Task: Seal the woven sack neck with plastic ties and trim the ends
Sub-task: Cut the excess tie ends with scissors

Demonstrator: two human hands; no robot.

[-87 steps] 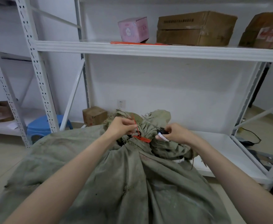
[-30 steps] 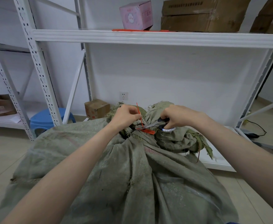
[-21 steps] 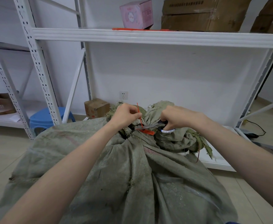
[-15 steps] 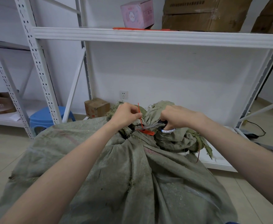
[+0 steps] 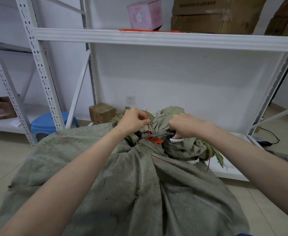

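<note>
The woven sack (image 5: pixel 131 184) lies on the floor, and its bulk spreads from the sack neck (image 5: pixel 162 121) toward the person. The neck is gathered into a bunch of frayed green fabric. A red plastic tie (image 5: pixel 147 124) encircles the neck; its flat head lies at the near base of the neck, and its thin tail stands upright just left of it. The left hand (image 5: pixel 133 121) sits directly left of the neck, with its grip closed on the tail, thumb against curled fingers. The right hand (image 5: pixel 184 125) sits directly right of the neck, with its grip closed around the handles of the scissors (image 5: pixel 157 133). The dark blades run from that hand leftward across the front of the neck and meet the tail just above the tie head. Whether the blades have cut through cannot be determined. A white band (image 5: pixel 176 140) with handwriting shows beneath the right hand. Behind the neck stand a wall socket (image 5: pixel 130 99) and a small cardboard box (image 5: pixel 101 113). Well left of the neck stands a blue stool (image 5: pixel 51 121). High above the neck, a white shelf (image 5: pixel 157 40) carries a pink box (image 5: pixel 145 14), spare red ties (image 5: pixel 148 30) and a cardboard carton (image 5: pixel 214 16).
</note>
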